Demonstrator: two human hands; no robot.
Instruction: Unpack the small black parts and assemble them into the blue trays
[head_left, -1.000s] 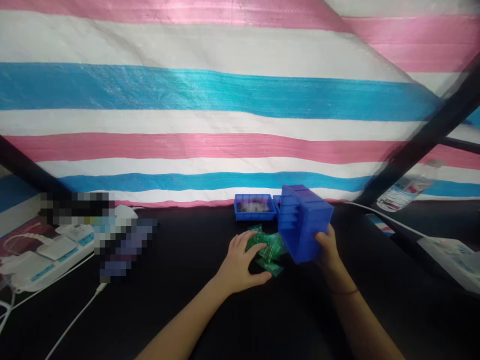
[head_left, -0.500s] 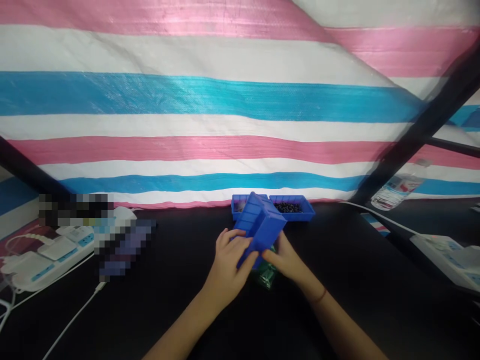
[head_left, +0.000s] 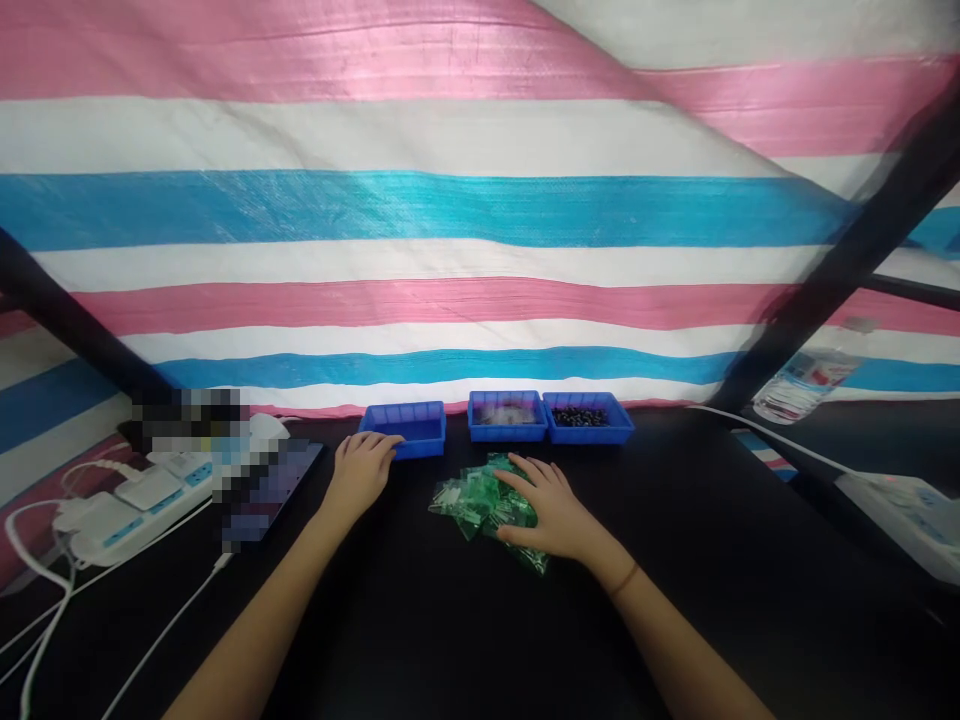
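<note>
An emptied-looking blue plastic bin (head_left: 421,442) sits upright at the back of the black table. My left hand (head_left: 361,470) is at its near left corner, fingers closed over the rim. A loose pile of small green transparent plastic bags (head_left: 471,497) lies on the table in front of the bins. My right hand (head_left: 553,508) rests at the right side of this pile with fingers spread, touching the bags; part of the pile is hidden under it.
Two more blue bins stand behind: one with clear small pieces (head_left: 508,414), one with small black pieces (head_left: 581,417). Left are a phone (head_left: 274,495), a white power strip (head_left: 112,530) and cables. A water bottle (head_left: 802,385) and another power strip (head_left: 900,510) are right.
The bin that both hands held tilted now stands upright at the back left. The green bags lie spread on the table. My right hand has let go of the bin.
</note>
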